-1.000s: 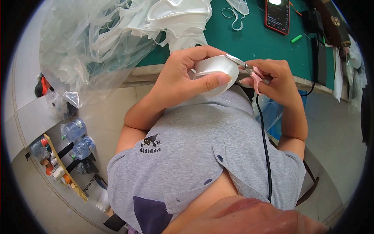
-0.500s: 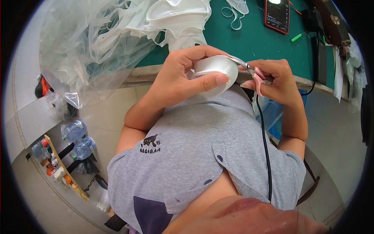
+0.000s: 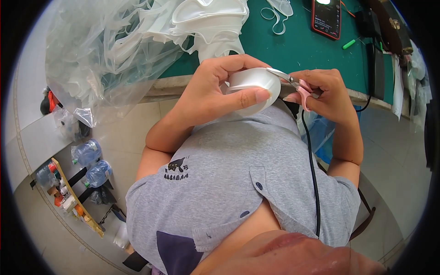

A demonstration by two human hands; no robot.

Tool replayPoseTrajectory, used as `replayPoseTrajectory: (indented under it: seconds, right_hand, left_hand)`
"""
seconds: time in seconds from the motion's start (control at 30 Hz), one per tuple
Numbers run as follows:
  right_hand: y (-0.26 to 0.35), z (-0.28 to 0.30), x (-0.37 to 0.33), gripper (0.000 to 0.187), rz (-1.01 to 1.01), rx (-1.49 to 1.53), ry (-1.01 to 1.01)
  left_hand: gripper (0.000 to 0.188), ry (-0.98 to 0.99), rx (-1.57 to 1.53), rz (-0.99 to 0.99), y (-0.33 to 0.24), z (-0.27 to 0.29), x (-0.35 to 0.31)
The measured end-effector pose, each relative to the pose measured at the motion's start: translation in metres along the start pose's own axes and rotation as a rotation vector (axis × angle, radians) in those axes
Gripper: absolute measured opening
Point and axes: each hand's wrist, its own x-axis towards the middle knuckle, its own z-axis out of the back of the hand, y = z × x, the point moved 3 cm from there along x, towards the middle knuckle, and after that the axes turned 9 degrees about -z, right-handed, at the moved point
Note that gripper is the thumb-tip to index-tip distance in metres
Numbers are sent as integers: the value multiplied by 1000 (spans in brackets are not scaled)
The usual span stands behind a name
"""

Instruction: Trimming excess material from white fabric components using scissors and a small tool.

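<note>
My left hand (image 3: 217, 87) grips a white, cup-shaped moulded piece (image 3: 250, 80) with a smooth rounded rim, thumb across its near side and fingers over the far side. In my right hand (image 3: 323, 94) is a small pair of scissors (image 3: 303, 91) with pink handles and metal blades. The blades point left and lie against the upper right rim of the white piece. Whether they are cutting into it I cannot tell. Both hands are in front of my body, near the table's edge.
On the green table (image 3: 275, 50), a pile of similar white pieces (image 3: 211, 20) lies beside a clear plastic bag (image 3: 114, 59). A white strip (image 3: 275, 20), a phone (image 3: 326, 18), a green stick-like tool (image 3: 349, 44) and a black power strip (image 3: 376, 68) lie farther right. A black cable (image 3: 311, 174) hangs down my front.
The scissors have shifted slightly, with their tips a little farther left along the rim of the white piece. My left hand keeps nearly the same hold.
</note>
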Motion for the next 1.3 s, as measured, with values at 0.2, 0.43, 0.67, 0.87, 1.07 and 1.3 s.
replayPoseTrajectory:
  seconds: [0.2,0.43,0.67,0.87,1.07,1.3]
  right_hand:
    - [3,2,1,35,0,-49,1]
    - [5,4,2,35,42,-61,25]
    - [5,4,2,37,22,-65,50]
    - [4,3,2,37,25,-86,47]
    - [3,3,2,36,43,-62,42]
    - [-2,8,0,37,72,-77,17]
  left_hand:
    - [35,8,-26,9,-1,0,0]
    - [33,18,-4,-4,3,0,-1]
    - [32,37,16,7,-1,-1,0]
    - [31,39,12,51,-1,-1,0]
    - [32,48,48,24,1,-1,0]
    - [33,62,78,72,0,-2,0]
